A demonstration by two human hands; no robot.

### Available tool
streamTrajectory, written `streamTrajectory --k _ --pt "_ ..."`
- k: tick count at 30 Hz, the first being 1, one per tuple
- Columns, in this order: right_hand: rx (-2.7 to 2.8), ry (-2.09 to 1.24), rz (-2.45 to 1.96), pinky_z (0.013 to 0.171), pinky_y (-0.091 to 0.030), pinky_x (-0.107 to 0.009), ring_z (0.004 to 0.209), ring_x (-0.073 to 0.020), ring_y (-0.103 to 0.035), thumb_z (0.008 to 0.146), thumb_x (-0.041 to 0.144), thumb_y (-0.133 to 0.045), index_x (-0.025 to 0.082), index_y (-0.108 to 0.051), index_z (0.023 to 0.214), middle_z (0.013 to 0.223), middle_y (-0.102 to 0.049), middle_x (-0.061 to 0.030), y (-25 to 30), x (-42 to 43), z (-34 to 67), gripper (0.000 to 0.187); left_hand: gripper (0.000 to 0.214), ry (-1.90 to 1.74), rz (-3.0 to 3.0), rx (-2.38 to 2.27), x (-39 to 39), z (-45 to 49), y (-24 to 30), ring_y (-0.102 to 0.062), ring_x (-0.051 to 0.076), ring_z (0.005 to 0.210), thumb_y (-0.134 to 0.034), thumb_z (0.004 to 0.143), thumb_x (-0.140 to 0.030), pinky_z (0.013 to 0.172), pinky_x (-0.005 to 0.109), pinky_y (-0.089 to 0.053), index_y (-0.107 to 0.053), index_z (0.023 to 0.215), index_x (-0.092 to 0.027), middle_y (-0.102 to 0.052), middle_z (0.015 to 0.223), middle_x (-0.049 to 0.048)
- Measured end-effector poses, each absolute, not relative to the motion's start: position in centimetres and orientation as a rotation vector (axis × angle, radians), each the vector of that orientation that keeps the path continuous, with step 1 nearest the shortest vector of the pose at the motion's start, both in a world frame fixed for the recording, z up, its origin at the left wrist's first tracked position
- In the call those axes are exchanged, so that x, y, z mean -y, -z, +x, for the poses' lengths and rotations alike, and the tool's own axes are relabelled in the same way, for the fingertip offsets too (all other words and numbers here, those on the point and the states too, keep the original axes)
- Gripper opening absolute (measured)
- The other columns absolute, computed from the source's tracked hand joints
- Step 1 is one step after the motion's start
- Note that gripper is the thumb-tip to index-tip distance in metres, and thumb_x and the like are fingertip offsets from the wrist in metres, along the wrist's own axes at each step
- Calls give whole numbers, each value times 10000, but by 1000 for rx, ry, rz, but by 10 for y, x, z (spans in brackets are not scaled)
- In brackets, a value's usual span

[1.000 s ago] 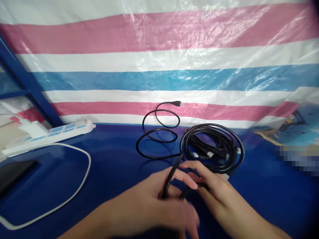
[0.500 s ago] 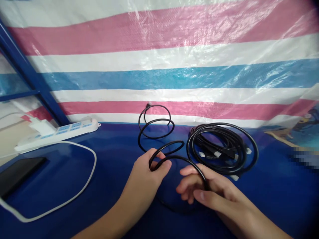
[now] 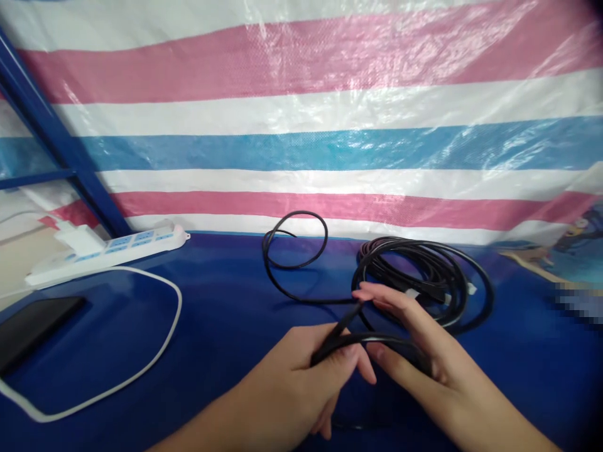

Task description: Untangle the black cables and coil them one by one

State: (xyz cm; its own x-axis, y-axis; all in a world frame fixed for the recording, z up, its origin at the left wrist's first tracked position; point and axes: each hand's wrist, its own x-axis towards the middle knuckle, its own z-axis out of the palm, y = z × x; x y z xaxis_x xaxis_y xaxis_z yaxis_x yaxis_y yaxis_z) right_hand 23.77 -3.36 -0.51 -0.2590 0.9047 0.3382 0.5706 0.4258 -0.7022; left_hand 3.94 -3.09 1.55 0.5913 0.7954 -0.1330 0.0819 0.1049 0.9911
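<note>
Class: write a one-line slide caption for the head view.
Left hand and right hand hold a black cable beside a coiled bundle.

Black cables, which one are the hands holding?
The loose black cable that loops toward the striped sheet: the left hand and right hand grip its near end. The coiled bundle lies untouched; the white cord isn't black.
</note>
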Motion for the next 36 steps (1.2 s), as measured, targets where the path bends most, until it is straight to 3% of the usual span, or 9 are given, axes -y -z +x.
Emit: streamTrajectory --k 4,10,14,17,20,22,27,32,36 --pt "2000 -583 -1219 934 -514 -338 1230 -259 -509 888 359 -528 365 -539 1217 1296 -563 -31 3 29 238 329 270 -709 1477 -857 29 37 -10 -405 77 395 -414 891 -345 450 187 -359 -604 804 -175 -389 427 -68" --pt "2054 -609 -1390 999 -450 -449 1246 -260 -483 880 470 -525 419 -241 1421 1445 -414 -24 6 23 245 613 312 -1028 1386 -911 21 33 -14 -450 94 391 -432 883 -422 471 201 -411 -594 773 -180 -385 383 -64" --pt "2141 -243 -1448 950 -473 -453 1184 -288 -522 857 473 -551 305 -340 1369 1375 -468 -91 9 15 251 579 332 -1140 1306 -979 15 31 -19 -457 92 364 -436 881 -440 458 199 -421 -577 734 -177 -364 355 -69" --pt "2369 115 -1318 879 -496 -451 1062 -286 -593 903 313 -487 215 -306 1403 1217 -583 -139 12 10 258 541 339 -1168 1206 -930 12 31 -20 -450 83 316 -422 897 -441 455 212 -453 -564 741 -176 -349 343 -87" --pt "2497 428 -1170 737 -512 -409 768 -237 -643 900 144 -393 157 -317 1405 894 -671 -103 5 9 267 511 365 -1160 1102 -879 11 32 -20 -430 84 276 -417 896 -483 427 234 -476 -552 755 -174 -340 337 -97" --pt "2469 613 -1136 672 -498 -379 705 -230 -630 890 125 -393 134 -398 1352 838 -671 -97 -5 7 275 462 384 -1146 1067 -887 11 32 -21 -427 88 271 -424 887 -513 411 241 -477 -550 758 -174 -339 338 -98" --pt "2271 945 -1428 659 -455 -450 775 -333 -630 900 155 -370 51 -538 1255 936 -661 -186 -21 -7 301 407 387 -1100 1087 -926 14 31 -19 -448 95 288 -402 900 -501 423 240 -470 -555 760 -174 -345 343 -94" --pt "2255 776 -1622 812 -434 -527 957 -381 -621 872 121 -391 146 -575 1263 1155 -630 -183 -2 -18 313 432 401 -1072 1134 -931 19 33 -15 -475 93 318 -378 913 -494 462 236 -471 -556 758 -171 -360 355 -89" --pt "2163 738 -1591 846 -446 -515 1003 -374 -606 898 167 -353 104 -563 1251 1167 -617 -203 -5 -15 306 415 403 -1039 1096 -878 21 33 -15 -476 94 324 -367 914 -504 460 241 -477 -549 780 -169 -367 362 -90"
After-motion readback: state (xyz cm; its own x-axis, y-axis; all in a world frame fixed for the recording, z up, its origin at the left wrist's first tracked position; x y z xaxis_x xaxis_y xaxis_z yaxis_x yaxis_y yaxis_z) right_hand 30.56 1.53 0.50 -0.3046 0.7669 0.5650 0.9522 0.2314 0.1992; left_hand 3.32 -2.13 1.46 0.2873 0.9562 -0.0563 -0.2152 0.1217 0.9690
